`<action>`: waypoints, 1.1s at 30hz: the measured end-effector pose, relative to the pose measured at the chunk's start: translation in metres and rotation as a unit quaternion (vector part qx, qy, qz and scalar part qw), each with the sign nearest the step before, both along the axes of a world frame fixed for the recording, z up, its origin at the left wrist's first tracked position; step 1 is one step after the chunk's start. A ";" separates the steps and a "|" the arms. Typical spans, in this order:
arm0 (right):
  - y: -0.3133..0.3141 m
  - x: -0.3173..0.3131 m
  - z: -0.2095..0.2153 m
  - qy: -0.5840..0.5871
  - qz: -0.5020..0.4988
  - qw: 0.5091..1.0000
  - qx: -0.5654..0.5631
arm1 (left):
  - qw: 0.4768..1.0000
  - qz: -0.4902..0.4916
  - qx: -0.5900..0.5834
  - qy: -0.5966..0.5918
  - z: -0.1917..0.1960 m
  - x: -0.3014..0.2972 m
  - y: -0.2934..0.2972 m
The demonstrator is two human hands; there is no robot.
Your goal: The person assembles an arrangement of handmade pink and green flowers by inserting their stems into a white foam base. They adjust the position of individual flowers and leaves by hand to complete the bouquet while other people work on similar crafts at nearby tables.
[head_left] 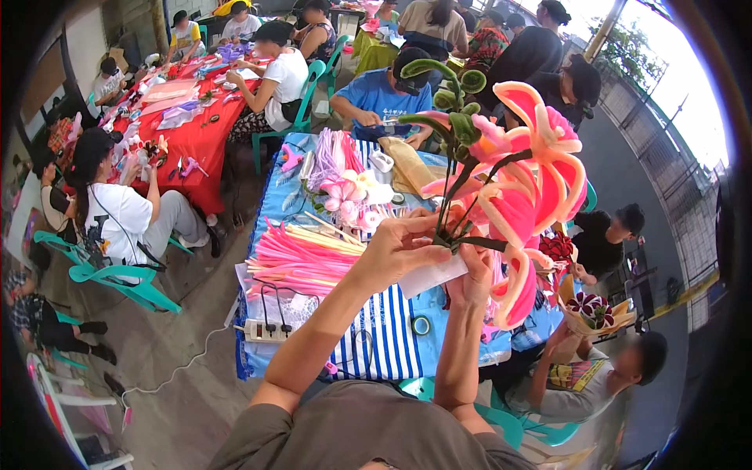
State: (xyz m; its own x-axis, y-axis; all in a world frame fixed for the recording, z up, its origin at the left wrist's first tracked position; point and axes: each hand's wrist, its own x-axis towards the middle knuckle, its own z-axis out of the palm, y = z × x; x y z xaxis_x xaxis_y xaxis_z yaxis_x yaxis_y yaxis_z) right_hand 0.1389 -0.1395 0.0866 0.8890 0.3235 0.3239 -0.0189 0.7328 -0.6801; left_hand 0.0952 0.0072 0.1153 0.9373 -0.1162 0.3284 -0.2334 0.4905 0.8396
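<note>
At frame centre, both hands hold up a bouquet (509, 172) of pink paper flowers above the bench (392, 337). The left hand (399, 244) is clenched on the gathered stems, thumb across them; the right hand (476, 274) grasps the white wrap (431, 276) beneath. Best, I judge, to keep the left grip firm at the binding point while the right draws the wrap snug, stems kept parallel.

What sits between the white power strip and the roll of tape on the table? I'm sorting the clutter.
Blue-and-white striped cloth, crossed by the left forearm, in the head view.
</note>
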 end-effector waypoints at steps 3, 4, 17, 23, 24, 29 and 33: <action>0.001 -0.002 -0.005 0.007 -0.018 1.000 0.015 | 1.000 -0.010 0.006 -0.005 -0.004 0.002 0.000; 0.001 -0.002 -0.007 0.005 -0.040 0.999 -0.002 | 1.000 -0.014 0.006 -0.010 -0.005 0.002 0.000; 0.001 -0.007 -0.016 0.035 -0.180 0.983 0.029 | 0.997 -0.017 -0.071 -0.037 0.002 0.001 -0.005; 0.002 -0.003 -0.017 -0.011 -0.100 0.994 0.040 | 0.996 -0.031 -0.076 -0.035 -0.008 0.010 0.009; -0.002 -0.005 -0.018 -0.029 -0.064 0.997 0.025 | 0.998 -0.039 -0.042 -0.009 -0.005 0.007 0.014; -0.006 -0.035 -0.014 -0.154 0.107 0.963 -0.193 | 1.000 -0.002 -0.009 0.024 -0.046 0.008 0.046; 0.012 -0.050 -0.001 -0.157 -0.013 0.954 -0.255 | 0.940 0.278 0.197 -0.031 -0.082 0.019 0.064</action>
